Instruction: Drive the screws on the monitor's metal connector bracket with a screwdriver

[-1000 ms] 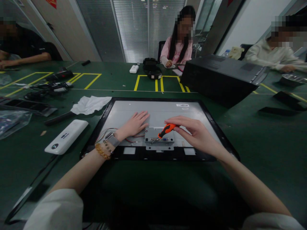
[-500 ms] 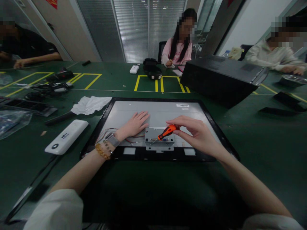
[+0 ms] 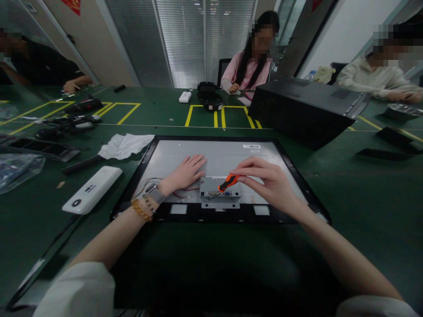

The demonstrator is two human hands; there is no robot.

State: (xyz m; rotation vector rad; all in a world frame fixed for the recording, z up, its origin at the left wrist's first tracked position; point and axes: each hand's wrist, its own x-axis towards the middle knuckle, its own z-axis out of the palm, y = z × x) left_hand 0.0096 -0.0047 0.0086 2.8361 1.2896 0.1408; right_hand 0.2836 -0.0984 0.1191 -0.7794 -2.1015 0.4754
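Observation:
A flat display panel (image 3: 228, 154) with a black frame lies back side up on the table in front of me. My left hand (image 3: 185, 174) rests on its grey back with the fingers spread, holding nothing. Thin wires (image 3: 185, 193) run beside that wrist to a metal bracket (image 3: 211, 182) with connector ports. Between the thumb and fingers of my right hand (image 3: 264, 178) is an orange and black screwdriver (image 3: 228, 181). It slants down to the left, its tip by the bracket's port edge; whether it sits in a screw I cannot tell.
A white power bank (image 3: 92, 190) with a cable and a crumpled white tissue (image 3: 125, 146) lie to the left. Black cables (image 3: 71, 125) are farther back. A large black box (image 3: 304, 110) stands at the back right. Several people sit around the green table (image 3: 363, 207).
My right hand and the screwdriver have shifted very slightly, the handle turning a little. My left hand stays put. The person at the far left has moved an arm.

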